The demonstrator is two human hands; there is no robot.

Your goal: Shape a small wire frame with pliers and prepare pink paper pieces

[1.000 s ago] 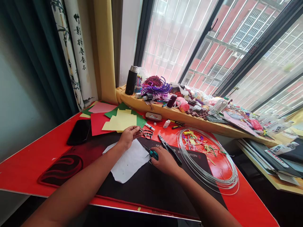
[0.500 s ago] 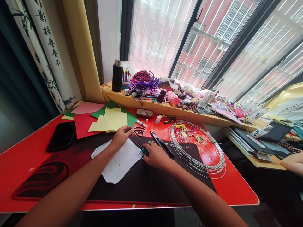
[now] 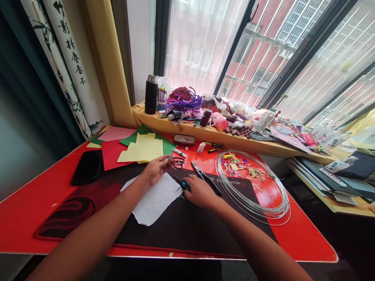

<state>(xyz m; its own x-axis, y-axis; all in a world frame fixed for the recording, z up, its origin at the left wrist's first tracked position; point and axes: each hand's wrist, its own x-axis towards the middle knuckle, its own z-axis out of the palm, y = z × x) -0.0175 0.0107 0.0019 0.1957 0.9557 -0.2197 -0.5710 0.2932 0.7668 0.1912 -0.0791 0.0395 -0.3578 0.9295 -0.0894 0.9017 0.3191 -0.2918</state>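
Observation:
My left hand (image 3: 158, 170) is closed in a pinch on a thin bent wire (image 3: 169, 157), above the far edge of a crumpled white sheet of paper (image 3: 156, 201). The wire's exact shape is too fine to make out. In my right hand (image 3: 200, 191) are small pliers with dark and teal handles (image 3: 185, 185), their jaws pointing up and left over the paper's right corner. Larger black pliers (image 3: 206, 178) lie just beyond that hand on the dark desk mat (image 3: 205, 230). Small scissors (image 3: 178, 162) rest close to my left fingertips.
A coil of silvery wire (image 3: 285, 199) lies on the red table at the right, around colourful scraps (image 3: 238, 168). Coloured paper sheets (image 3: 150, 148) and a black phone (image 3: 87, 168) are at the left. A crowded ledge (image 3: 228, 140) with a black flask (image 3: 151, 95) runs behind.
My left hand has turned so its fingers face more upward, and the wire shows more clearly. My right hand keeps its hold on the small pliers. The whole view has shifted slightly.

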